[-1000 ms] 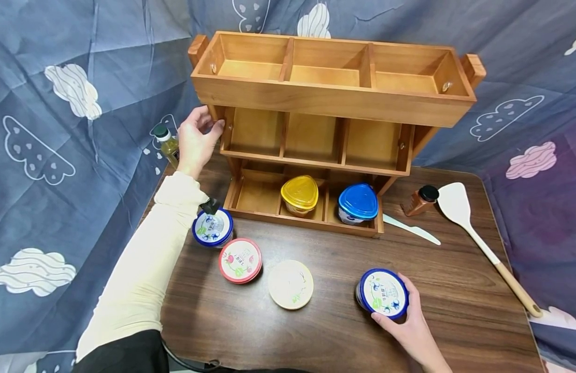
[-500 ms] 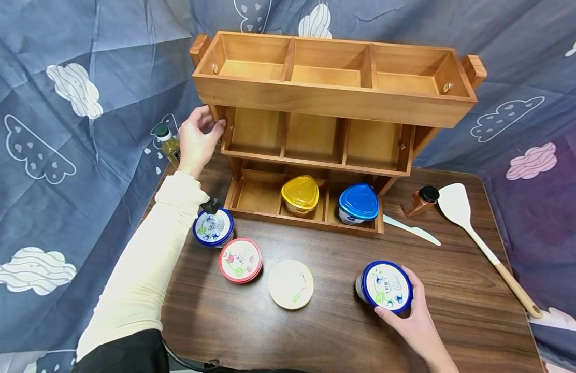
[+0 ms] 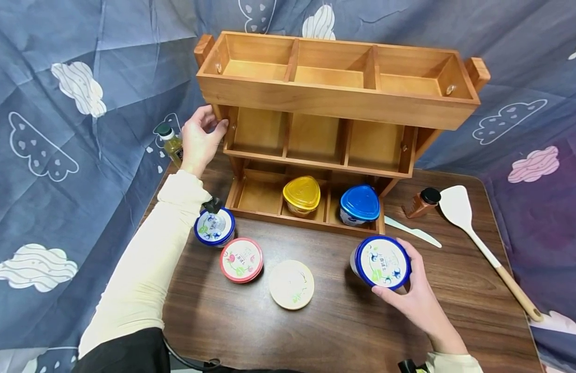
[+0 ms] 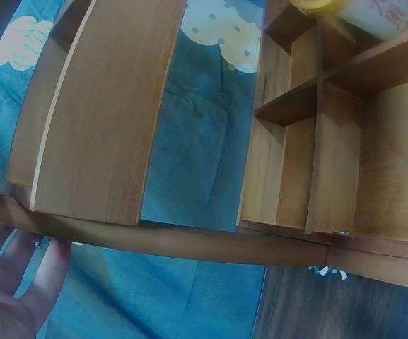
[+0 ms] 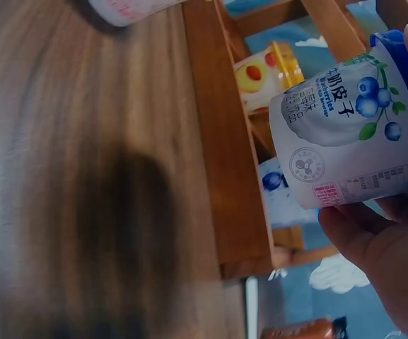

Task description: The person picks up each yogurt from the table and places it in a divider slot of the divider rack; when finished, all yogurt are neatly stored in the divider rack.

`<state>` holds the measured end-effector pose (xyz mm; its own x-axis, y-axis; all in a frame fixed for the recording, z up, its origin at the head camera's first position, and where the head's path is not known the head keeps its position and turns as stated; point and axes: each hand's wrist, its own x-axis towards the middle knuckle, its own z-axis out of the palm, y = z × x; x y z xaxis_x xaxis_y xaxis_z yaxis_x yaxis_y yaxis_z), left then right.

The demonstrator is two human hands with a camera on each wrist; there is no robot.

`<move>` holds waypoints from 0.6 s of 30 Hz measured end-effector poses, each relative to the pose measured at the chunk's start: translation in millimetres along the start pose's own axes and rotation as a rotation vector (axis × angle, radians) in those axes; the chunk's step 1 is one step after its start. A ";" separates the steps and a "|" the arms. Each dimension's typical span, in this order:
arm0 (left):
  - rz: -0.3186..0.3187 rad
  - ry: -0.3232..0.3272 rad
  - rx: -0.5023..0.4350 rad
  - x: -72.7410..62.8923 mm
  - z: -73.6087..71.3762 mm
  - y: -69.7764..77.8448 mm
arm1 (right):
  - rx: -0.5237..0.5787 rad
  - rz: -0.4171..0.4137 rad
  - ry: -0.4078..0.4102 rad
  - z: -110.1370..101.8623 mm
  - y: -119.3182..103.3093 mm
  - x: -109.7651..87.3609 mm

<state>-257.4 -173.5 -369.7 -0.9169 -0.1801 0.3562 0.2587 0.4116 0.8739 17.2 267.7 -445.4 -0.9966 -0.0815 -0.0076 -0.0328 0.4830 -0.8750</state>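
My right hand [image 3: 420, 290] grips a round white tub with a blue lid and blueberry print [image 5: 352, 127], held tilted above the table. With its thumb and fingers my left hand [image 3: 201, 135] pinches the left upright of a three-tier wooden rack [image 3: 336, 103]; the left wrist view shows those fingers around the wooden strip [image 4: 168, 240]. On the rack's bottom tier sit a yellow-lidded tub [image 3: 302, 193] in the middle compartment and a blue-lidded tub [image 3: 360, 203] in the right one. In front stand another blue-lidded round tub [image 3: 215, 227], a red-lidded tub [image 3: 242, 260] and a cream-lidded tub [image 3: 291, 284].
Right of the rack lie a pale knife [image 3: 414, 230], a spice jar with black cap [image 3: 420, 202] and a white spatula with wooden handle [image 3: 490, 254]. A green-capped bottle [image 3: 170, 144] stands behind my left hand. Patterned blue cloth [image 3: 106, 207] surrounds the wooden table [image 3: 334, 336].
My right hand has lifted the blue-lidded tub off the table and carried it up toward the rack. My left hand stays on the rack's upright.
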 end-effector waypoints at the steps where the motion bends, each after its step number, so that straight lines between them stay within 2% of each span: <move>1: 0.000 -0.001 0.002 0.0 -0.2 -0.4 | 0.004 -0.007 -0.004 -0.5 -2.8 3.0; 5: 0.003 -0.002 -0.005 0.1 -0.4 -1.3 | 0.031 -0.045 -0.021 -0.2 -12.4 14.2; 11: -0.002 -0.003 0.002 0.7 -0.7 -1.1 | 0.081 -0.145 -0.063 3.0 -26.3 34.9; 18: -0.003 -0.003 0.001 -0.4 -1.0 0.8 | 0.020 -0.151 -0.127 9.9 -48.2 57.9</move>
<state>-256.5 -174.0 -368.8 -0.9186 -0.1789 0.3524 0.2552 0.4122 0.8746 -38.2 231.1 -408.4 -0.9631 -0.2613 0.0645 -0.1782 0.4394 -0.8804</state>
